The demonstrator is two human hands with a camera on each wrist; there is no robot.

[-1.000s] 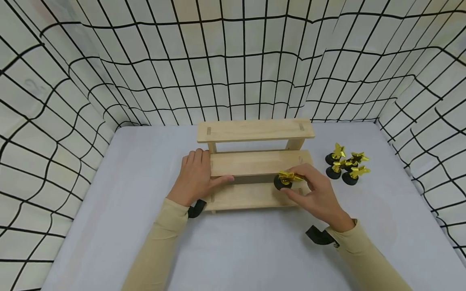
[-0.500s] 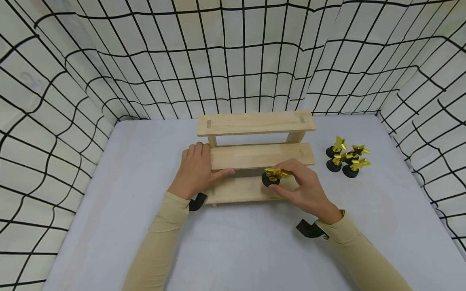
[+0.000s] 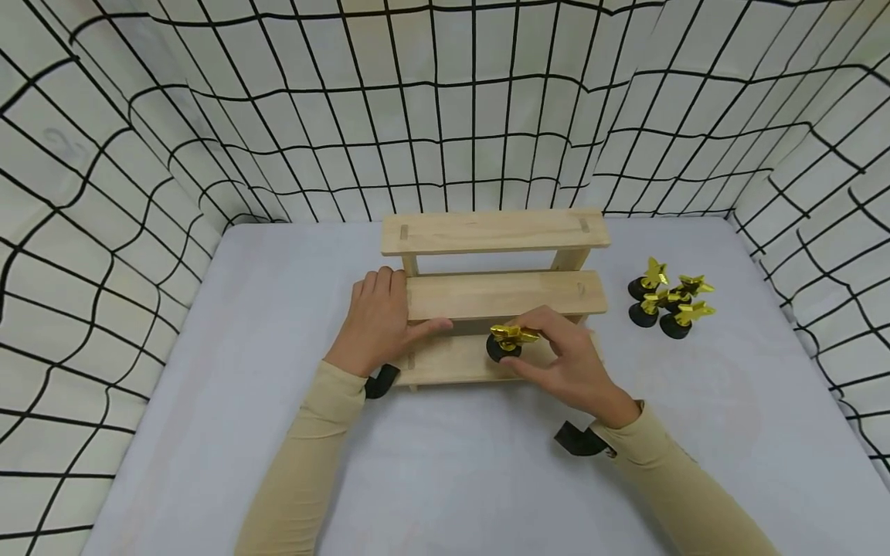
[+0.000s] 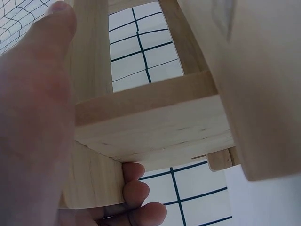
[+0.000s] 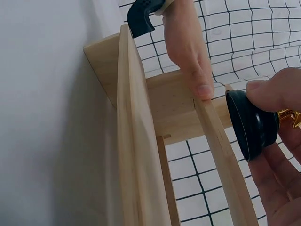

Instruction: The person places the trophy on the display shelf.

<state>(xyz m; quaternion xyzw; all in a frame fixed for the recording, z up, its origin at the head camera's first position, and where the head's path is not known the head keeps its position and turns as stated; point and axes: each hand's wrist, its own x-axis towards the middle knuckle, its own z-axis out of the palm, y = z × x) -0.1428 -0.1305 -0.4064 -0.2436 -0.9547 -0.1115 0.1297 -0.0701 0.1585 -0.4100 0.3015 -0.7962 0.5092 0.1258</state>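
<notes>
Tan cloth sleeves (image 3: 295, 463) are worn to the wrists over a matte white tabletop (image 3: 445, 479). In the right hand (image 3: 572, 364), a glossy gold star trophy on a round black base (image 3: 504, 349) is pinched between thumb and fingers, base down, and held off the boards over the lowest board (image 3: 448, 361) of a pale, smooth-grained wooden three-tier rack (image 3: 504, 296). The rack's left end is gripped by the left hand (image 3: 375, 324), fingers curled round the side panel (image 4: 96, 183), thumb laid at the middle board's front edge, apparently so the frame is kept steady. To the right, four matching trophies (image 3: 672, 299) are clustered, perhaps for easy reach. Behind, white walls are fronted by black grid mesh (image 3: 473, 139).
</notes>
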